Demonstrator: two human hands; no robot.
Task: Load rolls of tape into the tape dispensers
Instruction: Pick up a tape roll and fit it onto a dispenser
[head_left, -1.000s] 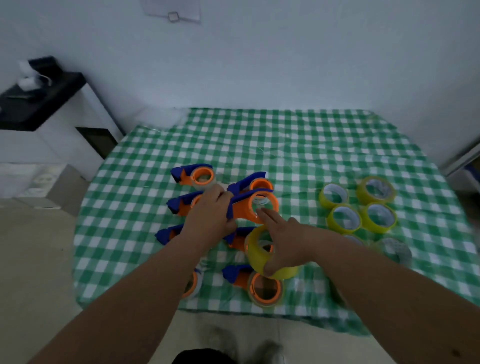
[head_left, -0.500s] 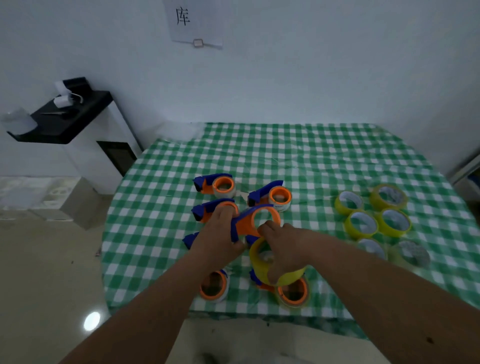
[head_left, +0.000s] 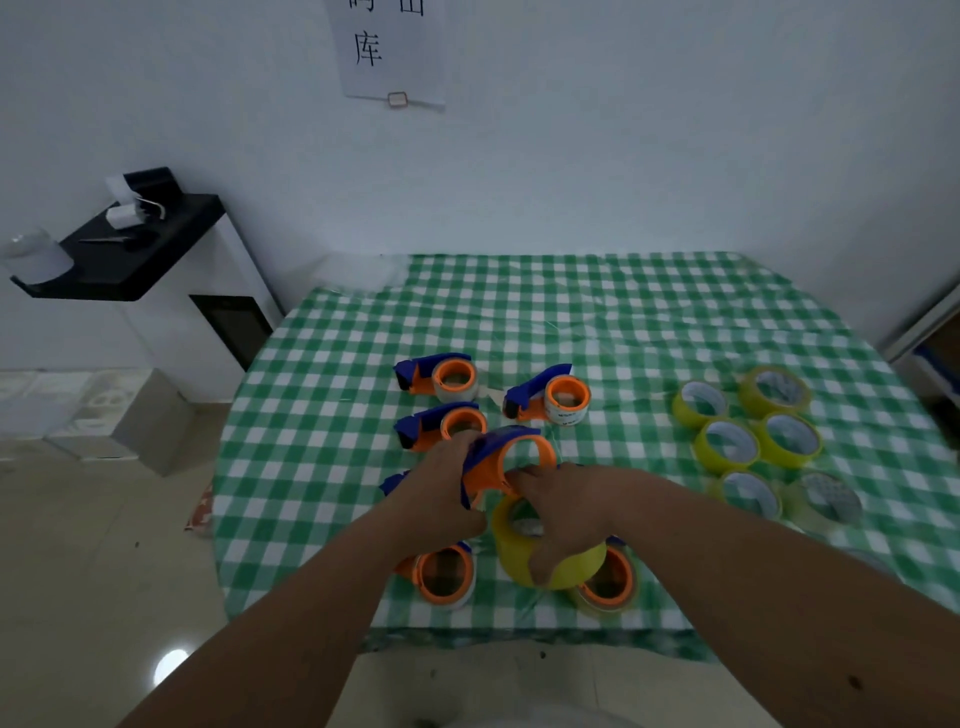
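Tape comes first — the right hand (head_left: 566, 512) grasps a yellow roll of packing tape (head_left: 550, 564) above the tabletop's near edge, light and rigid, best gripped by its rim. The left hand (head_left: 436, 499) clenches the orange-and-blue plastic dispenser (head_left: 506, 460) — stiff, handle-held.

— What is seen of the dispensers?
— An empty orange-and-blue dispenser (head_left: 506, 460) is held tilted above the worktop. Five more are set down: two at the back (head_left: 439, 376) (head_left: 550, 399), one behind the raised one (head_left: 441, 425), two at the near edge (head_left: 445, 574) (head_left: 608, 581).
— And the tape?
— A yellow roll (head_left: 540, 558) is gripped on edge just below the raised dispenser. Six rolls (head_left: 756, 431) are laid flat, clustered at the right.
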